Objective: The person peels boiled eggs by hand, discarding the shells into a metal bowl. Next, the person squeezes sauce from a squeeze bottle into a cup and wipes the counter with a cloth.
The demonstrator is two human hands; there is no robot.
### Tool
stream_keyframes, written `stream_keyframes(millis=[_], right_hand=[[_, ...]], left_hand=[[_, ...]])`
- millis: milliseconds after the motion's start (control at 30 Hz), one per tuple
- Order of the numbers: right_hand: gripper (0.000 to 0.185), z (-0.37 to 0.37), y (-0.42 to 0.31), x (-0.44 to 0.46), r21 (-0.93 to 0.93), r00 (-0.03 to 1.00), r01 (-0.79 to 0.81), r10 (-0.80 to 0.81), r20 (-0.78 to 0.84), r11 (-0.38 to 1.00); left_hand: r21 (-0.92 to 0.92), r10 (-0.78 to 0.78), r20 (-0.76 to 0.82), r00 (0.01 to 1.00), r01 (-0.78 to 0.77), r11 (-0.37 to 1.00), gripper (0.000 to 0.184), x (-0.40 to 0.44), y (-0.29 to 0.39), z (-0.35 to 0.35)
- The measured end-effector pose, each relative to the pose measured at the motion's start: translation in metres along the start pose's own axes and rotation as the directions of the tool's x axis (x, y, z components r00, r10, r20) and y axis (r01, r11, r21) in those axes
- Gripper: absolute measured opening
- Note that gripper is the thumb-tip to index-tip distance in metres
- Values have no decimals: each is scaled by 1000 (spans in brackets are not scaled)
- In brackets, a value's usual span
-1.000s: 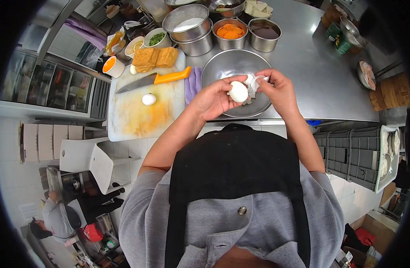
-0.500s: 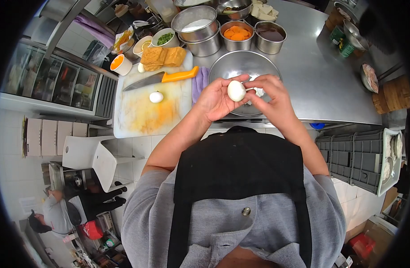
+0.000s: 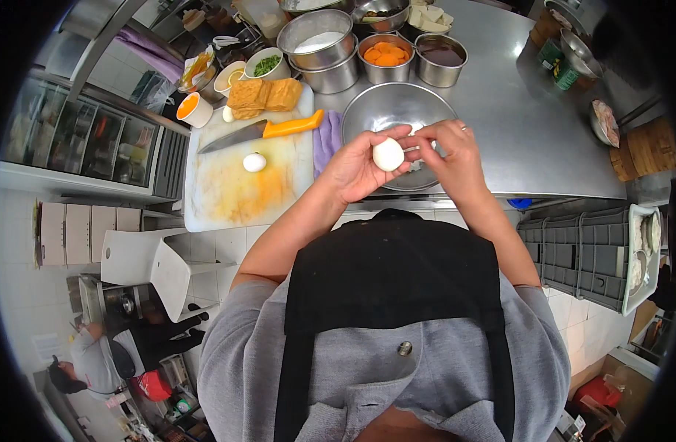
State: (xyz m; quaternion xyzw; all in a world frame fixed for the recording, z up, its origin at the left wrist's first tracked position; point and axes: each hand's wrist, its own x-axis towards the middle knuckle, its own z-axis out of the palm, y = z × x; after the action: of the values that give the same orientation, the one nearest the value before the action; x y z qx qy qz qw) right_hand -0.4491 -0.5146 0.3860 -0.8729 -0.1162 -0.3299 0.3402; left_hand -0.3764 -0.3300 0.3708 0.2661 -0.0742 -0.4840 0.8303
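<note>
A white peeled-looking egg (image 3: 388, 155) rests in my left hand (image 3: 351, 171), held by the fingers and thumb. Just right of it, my right hand (image 3: 456, 160) has thumb and fingertips drawn together; whatever they pinch, if anything, is too small to make out. Both hands are over the near part of a steel mixing bowl (image 3: 367, 104), where white fragments (image 3: 416, 166) lie, partly covered by the hands. Another white egg (image 3: 254, 162) sits on the stained cutting board (image 3: 279, 193) to the left, below a knife (image 3: 290, 127) with a yellow handle.
Brown blocks (image 3: 264, 96) lie at the board's far end, beside a purple cloth (image 3: 327, 140). Behind stand steel pots, one with orange slices (image 3: 386, 54), another with dark liquid (image 3: 441, 55). Grey crates (image 3: 581, 254) are at right, a white chair (image 3: 157, 258) at left. Another person (image 3: 106, 353) is farther off.
My right fingers have moved slightly up and away from the egg's side and closed more tightly. The egg stays in my left hand, turned a little. The camera view shifted slightly.
</note>
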Motion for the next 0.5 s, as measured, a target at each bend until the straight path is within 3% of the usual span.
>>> stream_keyframes(millis=[100,200,333,400,433,500], right_hand=[[11,-5,3,2,-149,998,-66,66,-7,987],[11,-2,6,2,-188,999,-34,27,-43,982],[11,9,-8,7,-93,999,38,-36,18,995],[11,14,7,2,-73,971,-118,131,202,990],[11,14,7,4,-58,972,-97,107,211,994],[11,10,7,7,-304,903,-234,323,284,923]], left_hand=[[-81,-38,21,999,39,996,42,1,5,-1],[-89,-63,26,998,66,994,47,1,6,-3],[-77,-45,60,997,50,996,47,3,3,-6],[-58,-1,48,999,4,998,47,-8,14,-2],[-16,-19,58,998,20,1000,48,-13,21,3],[27,-25,66,998,23,999,48,-21,35,5]])
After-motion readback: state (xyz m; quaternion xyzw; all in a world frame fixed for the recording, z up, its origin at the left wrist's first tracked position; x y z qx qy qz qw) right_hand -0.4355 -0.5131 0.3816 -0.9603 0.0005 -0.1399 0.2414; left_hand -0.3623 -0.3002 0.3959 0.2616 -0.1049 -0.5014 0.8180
